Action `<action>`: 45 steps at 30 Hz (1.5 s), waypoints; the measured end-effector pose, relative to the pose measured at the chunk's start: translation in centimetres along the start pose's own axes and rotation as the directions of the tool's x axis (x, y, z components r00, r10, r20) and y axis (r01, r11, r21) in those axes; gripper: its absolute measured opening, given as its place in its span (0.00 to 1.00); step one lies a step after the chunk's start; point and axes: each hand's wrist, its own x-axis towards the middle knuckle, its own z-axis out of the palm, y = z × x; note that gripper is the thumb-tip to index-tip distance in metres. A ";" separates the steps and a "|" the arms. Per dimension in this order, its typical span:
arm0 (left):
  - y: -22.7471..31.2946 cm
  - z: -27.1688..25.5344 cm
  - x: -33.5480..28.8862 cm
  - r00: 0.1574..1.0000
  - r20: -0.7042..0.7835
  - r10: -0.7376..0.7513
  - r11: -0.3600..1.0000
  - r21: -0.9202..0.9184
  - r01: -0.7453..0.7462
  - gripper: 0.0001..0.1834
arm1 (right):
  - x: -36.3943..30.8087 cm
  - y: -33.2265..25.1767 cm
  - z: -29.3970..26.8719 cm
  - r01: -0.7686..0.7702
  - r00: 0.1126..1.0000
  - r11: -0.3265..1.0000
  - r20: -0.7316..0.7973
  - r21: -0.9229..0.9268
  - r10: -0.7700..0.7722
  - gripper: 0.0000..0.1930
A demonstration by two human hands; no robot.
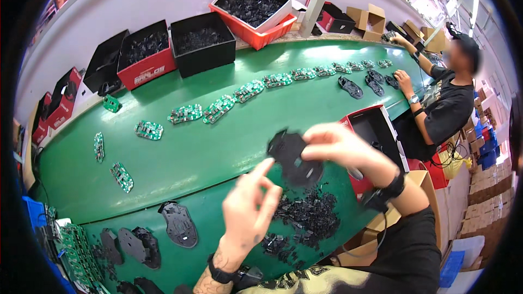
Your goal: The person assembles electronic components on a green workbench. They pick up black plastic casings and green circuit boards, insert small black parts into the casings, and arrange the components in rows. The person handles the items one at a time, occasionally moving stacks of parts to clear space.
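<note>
Above the near part of the green table, my right hand (340,144) grips a black plastic mouse base (294,158) by its right side, between thumb and fingers. The base is slightly blurred. My left hand (248,207) is just left of it, index finger stretched toward its left edge, thumb apart; whether the fingertip touches is unclear. Under the base lies a heap of small black plastic parts (313,212). Another mouse base (178,224) rests to the left of my left hand, with several more bases (143,246) farther left.
A curved row of green circuit boards (218,109) crosses the table. Boxes of black parts (202,43) line the wall. A red-and-black box (376,130) stands right of my right hand. At the far right a co-worker (449,87) reaches over the table near several black bases (350,87).
</note>
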 end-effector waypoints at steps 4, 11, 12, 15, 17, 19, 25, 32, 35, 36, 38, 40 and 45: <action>4.7 -3.4 1.5 0.946 -0.163 0.281 0.910 -0.269 -0.317 0.11 | 4.7 -1.2 -11.1 -0.110 0.968 0.945 -0.250 -0.307 0.032 0.17; 10.7 -1.1 1.6 0.951 -0.262 0.164 0.096 -0.955 -0.279 0.08 | 11.0 8.8 -24.4 -0.400 0.905 0.787 -0.341 -0.470 0.256 0.15; 10.8 -0.7 1.7 0.964 -0.241 0.111 0.073 -0.966 -0.250 0.08 | 11.2 9.8 -25.6 -0.392 0.906 0.777 -0.353 -0.492 0.234 0.14; 11.8 -1.3 -0.2 0.997 -0.065 0.040 0.007 -0.998 -0.065 0.10 | 12.3 11.5 -27.7 -0.295 0.940 0.760 -0.318 -0.578 0.123 0.15; 12.5 -1.2 0.1 0.988 -0.128 0.082 0.031 -0.991 -0.131 0.10 | 13.2 12.2 -27.6 -0.232 0.940 0.747 -0.342 -0.623 0.007 0.16; 13.8 -1.0 -0.9 0.983 -0.169 0.066 0.044 -0.984 -0.172 0.11 | 13.2 13.0 -27.9 -0.183 0.947 0.691 -0.315 -0.699 -0.068 0.15; 13.5 0.4 -1.9 0.775 -0.305 0.554 0.042 -0.919 -0.392 0.08 | 12.6 14.1 -28.9 -0.212 0.955 0.771 -0.296 -0.601 0.032 0.13; 12.9 0.1 1.6 0.874 0.215 0.435 0.884 -0.286 -0.370 0.15 | 8.7 10.1 -28.3 -0.054 0.923 0.746 -0.317 -0.664 -0.215 0.16; 4.2 5.8 11.2 0.754 0.484 0.445 0.673 0.374 -0.638 0.15 | 1.1 2.6 -22.3 0.116 0.924 0.706 -0.185 -0.699 -0.335 0.15; 0.7 7.8 14.3 0.753 0.520 0.404 0.642 0.425 -0.638 0.17 | -2.2 0.2 -19.6 0.199 0.914 0.710 -0.133 -0.676 -0.383 0.13; -8.2 10.5 19.3 0.805 0.426 0.414 0.578 0.560 -0.594 0.21 | -9.1 -3.6 -14.5 0.386 0.865 0.584 0.061 -0.714 -0.498 0.12; -11.7 14.9 22.8 0.816 0.355 0.456 0.486 0.669 -0.562 0.26 | -17.5 -4.6 -11.5 0.318 0.930 0.709 0.061 -0.629 -0.363 0.12; -12.2 20.0 26.2 0.917 0.349 0.192 0.523 0.755 -0.396 0.29 | -32.6 0.6 -6.2 0.129 0.976 0.834 -0.079 -0.537 -0.202 0.11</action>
